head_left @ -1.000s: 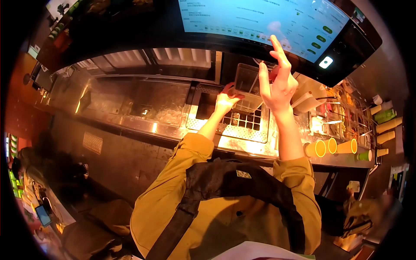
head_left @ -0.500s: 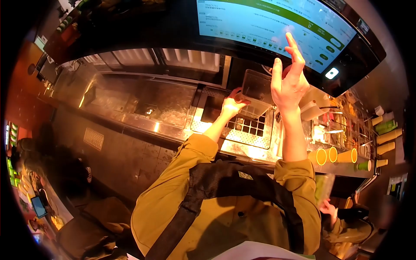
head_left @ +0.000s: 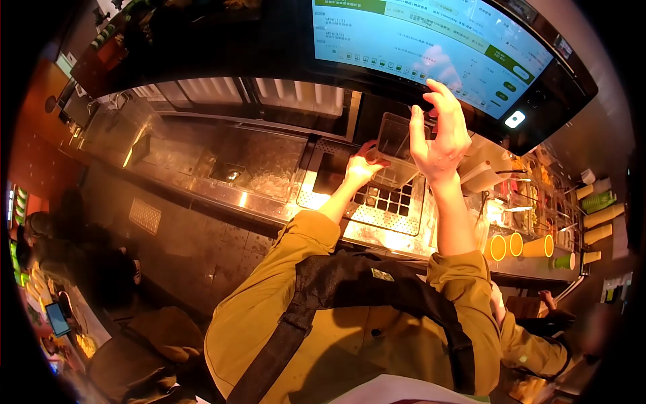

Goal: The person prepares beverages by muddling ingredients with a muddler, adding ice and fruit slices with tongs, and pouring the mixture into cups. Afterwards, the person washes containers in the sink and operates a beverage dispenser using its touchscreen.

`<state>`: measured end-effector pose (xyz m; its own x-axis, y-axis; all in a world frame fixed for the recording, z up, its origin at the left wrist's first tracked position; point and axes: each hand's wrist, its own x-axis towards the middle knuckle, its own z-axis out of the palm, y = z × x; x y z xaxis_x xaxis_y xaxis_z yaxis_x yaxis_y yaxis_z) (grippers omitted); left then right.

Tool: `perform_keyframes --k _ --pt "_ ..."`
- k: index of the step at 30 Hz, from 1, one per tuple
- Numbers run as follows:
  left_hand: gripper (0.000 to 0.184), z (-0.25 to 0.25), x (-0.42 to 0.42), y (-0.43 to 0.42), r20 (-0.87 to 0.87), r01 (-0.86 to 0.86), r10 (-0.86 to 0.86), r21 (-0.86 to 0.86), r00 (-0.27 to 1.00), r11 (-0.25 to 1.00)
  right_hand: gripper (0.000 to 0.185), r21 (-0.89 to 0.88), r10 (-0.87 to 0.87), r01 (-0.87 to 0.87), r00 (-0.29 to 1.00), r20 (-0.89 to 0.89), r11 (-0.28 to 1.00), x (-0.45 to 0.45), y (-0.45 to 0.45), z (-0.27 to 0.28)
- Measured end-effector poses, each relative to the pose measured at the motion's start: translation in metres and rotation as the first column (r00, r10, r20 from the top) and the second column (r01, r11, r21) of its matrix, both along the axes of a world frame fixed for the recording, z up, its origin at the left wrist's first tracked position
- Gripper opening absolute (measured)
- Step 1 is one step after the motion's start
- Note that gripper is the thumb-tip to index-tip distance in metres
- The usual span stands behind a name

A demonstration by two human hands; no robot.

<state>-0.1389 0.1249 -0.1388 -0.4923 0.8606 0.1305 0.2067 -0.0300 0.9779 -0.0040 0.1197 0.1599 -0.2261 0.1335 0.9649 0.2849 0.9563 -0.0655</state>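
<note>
My left hand [head_left: 362, 167] is closed around the side of a clear, square-walled plastic container [head_left: 395, 143]. The container is held tilted above a perforated metal drip tray with a dark grid [head_left: 383, 199]. Just below the lower edge of a lit touchscreen [head_left: 417, 44], my right hand [head_left: 442, 138] is raised with its fingers apart and partly bent. Nothing is in it, and its fingertips overlap the screen's bottom border; whether they touch it I cannot tell. Lines of text and a row of small icons show on the screen.
Yellow-rimmed cups [head_left: 498, 247] stand at the counter's right, before a rack of ingredient containers [head_left: 535, 202]. A wet steel sink basin [head_left: 259, 161] lies left of the tray. A co-worker's sleeve [head_left: 535, 347] shows at lower right, and a phone-like device [head_left: 58, 318] at far left.
My right hand has drawn down and slightly left from the screen, its fingers bending. The screen's content has shifted. My left hand stays on the container. The co-worker at right has moved.
</note>
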Motion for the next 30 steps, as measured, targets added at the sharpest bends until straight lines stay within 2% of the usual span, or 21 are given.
perform_keyframes --k 3,4,7,8,11,14,30 --pt "0.084 -0.007 -0.001 0.003 0.006 0.003 -0.003 0.017 1.0 1.0 0.031 -0.08 0.024 -0.03 0.997 -0.077 0.996 0.0 0.002 -0.001" --pt "0.085 -0.002 -0.001 0.0 -0.001 0.004 -0.004 -0.005 1.0 1.0 0.033 -0.058 0.02 -0.025 0.997 -0.078 0.998 0.001 0.005 -0.001" --pt "0.086 0.0 0.0 -0.001 -0.027 -0.001 -0.001 -0.043 1.0 0.999 0.037 -0.149 0.045 -0.052 0.998 -0.05 0.988 0.005 0.003 0.003" --pt "0.086 -0.001 -0.001 -0.001 -0.037 -0.005 0.003 -0.05 0.999 0.999 0.039 -0.091 0.055 -0.061 0.997 -0.06 0.994 0.002 0.009 0.001" --pt "0.086 -0.015 -0.003 0.005 -0.01 -0.003 0.002 -0.05 1.0 0.999 0.04 -0.139 -0.009 0.006 1.0 -0.021 0.99 0.003 0.011 0.005" --pt "0.087 -0.024 -0.005 0.01 0.029 0.022 -0.02 -0.056 0.999 0.998 0.04 -0.081 -0.031 0.028 0.999 -0.041 0.996 0.002 0.016 0.013" --pt "0.084 0.001 -0.001 -0.002 -0.048 -0.019 0.014 -0.106 0.999 0.994 0.038 -0.096 -0.051 0.046 0.998 -0.048 0.994 0.002 0.011 0.031"
